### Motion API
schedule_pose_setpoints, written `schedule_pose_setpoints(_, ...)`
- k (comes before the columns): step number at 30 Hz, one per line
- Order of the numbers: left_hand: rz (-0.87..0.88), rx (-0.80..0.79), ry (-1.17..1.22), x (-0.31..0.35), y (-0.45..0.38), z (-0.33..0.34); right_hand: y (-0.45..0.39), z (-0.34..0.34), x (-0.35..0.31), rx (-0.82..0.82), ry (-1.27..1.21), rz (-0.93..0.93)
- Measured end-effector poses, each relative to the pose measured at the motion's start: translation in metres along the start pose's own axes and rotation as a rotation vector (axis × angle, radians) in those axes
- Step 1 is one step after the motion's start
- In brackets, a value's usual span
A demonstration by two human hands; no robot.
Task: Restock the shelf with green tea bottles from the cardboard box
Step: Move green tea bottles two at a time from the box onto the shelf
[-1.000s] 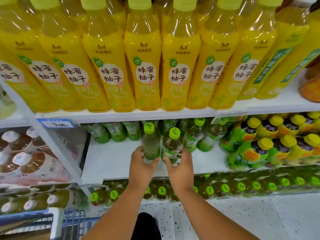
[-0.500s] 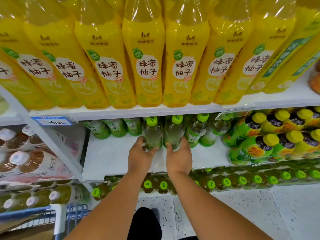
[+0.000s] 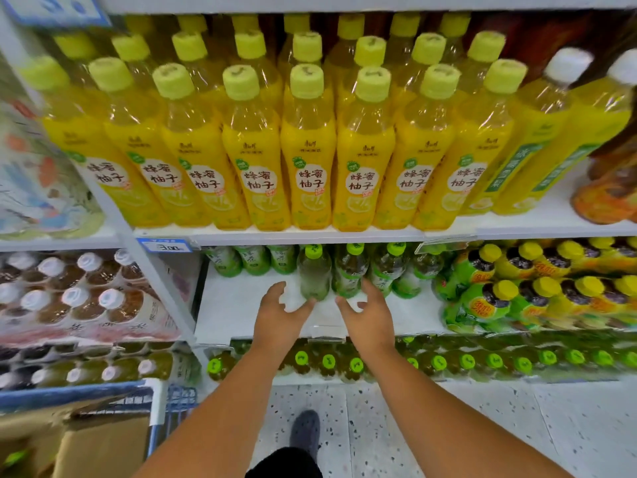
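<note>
Two green tea bottles stand upright on the white middle shelf: the left bottle and the right bottle, both with lime caps. More green tea bottles line the back of that shelf. My left hand hovers just in front of the left bottle, fingers spread, holding nothing. My right hand is likewise open just in front of the right bottle. The cardboard box sits at the lower left in a blue cart.
Yellow honey-pomelo bottles fill the shelf above. Green-and-yellow bottles crowd the right of the middle shelf. Green-capped bottles fill the bottom shelf. White-capped bottles stand in the left bay. Speckled floor and my shoe lie below.
Both hands have let go of the two bottles and drawn back slightly, fingers now spread. The bottles stand pushed in on the shelf. The camera has tilted up.
</note>
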State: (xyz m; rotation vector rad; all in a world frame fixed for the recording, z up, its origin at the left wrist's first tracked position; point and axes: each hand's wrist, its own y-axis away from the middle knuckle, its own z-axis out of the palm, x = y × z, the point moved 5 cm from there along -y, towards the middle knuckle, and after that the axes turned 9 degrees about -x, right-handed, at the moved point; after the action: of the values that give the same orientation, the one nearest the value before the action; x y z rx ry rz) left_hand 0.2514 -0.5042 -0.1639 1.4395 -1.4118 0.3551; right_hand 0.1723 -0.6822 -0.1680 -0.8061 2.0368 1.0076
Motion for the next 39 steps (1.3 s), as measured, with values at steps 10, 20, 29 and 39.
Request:
schedule_pose_setpoints(10,0.031,0.138,0.251,0.031,0.158,-0.045,0.118,-0.063,-0.038,-0.174,-0.174,-0.146)
schedule_pose_setpoints(20,0.056,0.357,0.339,0.012,0.310,-0.122,0.239,-0.010,-0.090,-0.433,-0.116,-0.267)
schedule_pose_setpoints(29,-0.007,0.602,0.368,-0.093,0.415,-0.247,0.356,0.118,-0.133,-0.646,-0.050,-0.346)
schedule_pose_setpoints(39,-0.062,0.635,0.367,-0.227,0.484,-0.418,0.476,0.291,-0.170,-0.753,0.068,-0.313)
